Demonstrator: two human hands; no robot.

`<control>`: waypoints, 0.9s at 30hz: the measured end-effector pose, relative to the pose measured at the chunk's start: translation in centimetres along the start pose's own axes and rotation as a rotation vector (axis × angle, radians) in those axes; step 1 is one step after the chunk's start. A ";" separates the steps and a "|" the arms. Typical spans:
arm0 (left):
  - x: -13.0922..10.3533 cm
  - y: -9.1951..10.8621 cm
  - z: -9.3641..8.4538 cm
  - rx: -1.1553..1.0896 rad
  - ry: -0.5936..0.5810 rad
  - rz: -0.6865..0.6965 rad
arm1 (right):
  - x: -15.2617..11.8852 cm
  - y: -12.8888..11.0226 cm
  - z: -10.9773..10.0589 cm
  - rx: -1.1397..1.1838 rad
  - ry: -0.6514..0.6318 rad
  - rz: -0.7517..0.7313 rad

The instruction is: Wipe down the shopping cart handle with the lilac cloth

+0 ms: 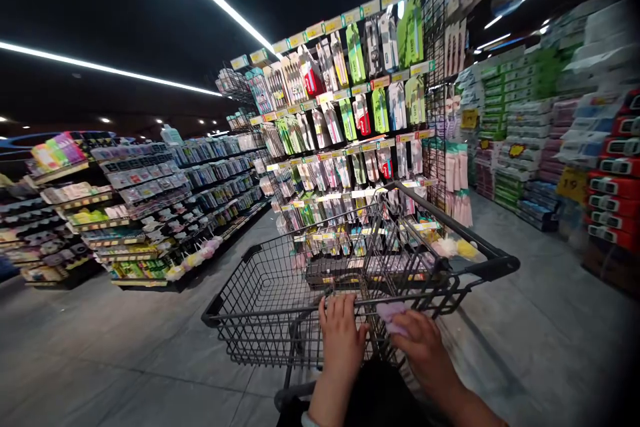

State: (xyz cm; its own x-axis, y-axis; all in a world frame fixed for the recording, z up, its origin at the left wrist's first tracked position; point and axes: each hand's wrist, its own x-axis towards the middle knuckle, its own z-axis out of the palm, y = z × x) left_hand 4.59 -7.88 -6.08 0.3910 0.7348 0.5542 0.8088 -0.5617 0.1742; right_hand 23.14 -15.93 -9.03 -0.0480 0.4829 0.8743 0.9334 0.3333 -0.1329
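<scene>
A black wire shopping cart [260, 315] stands right in front of me, seen from its side, with its handle [493, 268] at the right. My left hand [341, 333] lies over the near top rail of the cart, fingers hooked across it. To its right, my right hand [423, 343] is closed around a small, soft-looking purple piece [391, 315] beside the same rail. Its exact kind cannot be made out, and part of it is hidden under the fingers. Wire mesh shows through the cart's basket.
Behind the cart rises a wire rack [370, 83] hung with toothbrush-like packs. Tiered shelves [145, 213] of goods stand at left. Stacked packages [525, 127] and orange boxes [617, 190] line the right side. Grey floor [150, 347] runs between them.
</scene>
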 end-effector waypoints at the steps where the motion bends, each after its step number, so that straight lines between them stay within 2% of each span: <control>1: 0.0 -0.1 0.1 -0.005 0.004 0.008 | -0.1 -0.1 0.1 0.013 -0.005 0.003; 6: -0.2 -0.4 0.5 0.010 0.025 0.001 | 2.8 0.2 -1.4 0.029 0.079 0.044; 9: -0.2 -0.4 0.7 0.032 0.027 -0.003 | 4.2 0.3 -1.2 0.009 0.044 0.018; 15: -0.3 -0.7 0.9 0.009 0.013 0.014 | 2.3 0.4 0.7 -0.035 0.025 -0.061; 21: 0.0 -0.7 1.0 -0.024 -0.019 -0.006 | 1.5 1.4 -0.1 -0.078 -0.047 -0.133; 23: 0.3 -0.4 0.9 -0.054 -0.039 -0.013 | 1.4 1.7 -0.5 -0.080 -0.045 -0.107; 27: 1.0 0.6 0.8 -0.128 -0.104 -0.026 | 2.2 1.9 -0.8 -0.058 -0.053 0.073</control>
State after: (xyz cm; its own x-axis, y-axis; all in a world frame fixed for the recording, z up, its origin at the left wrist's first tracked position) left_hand 5.79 -7.19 -6.07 0.4194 0.7815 0.4619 0.7595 -0.5808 0.2930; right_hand 25.14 -14.90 -7.01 0.0031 0.5469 0.8372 0.9542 0.2489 -0.1662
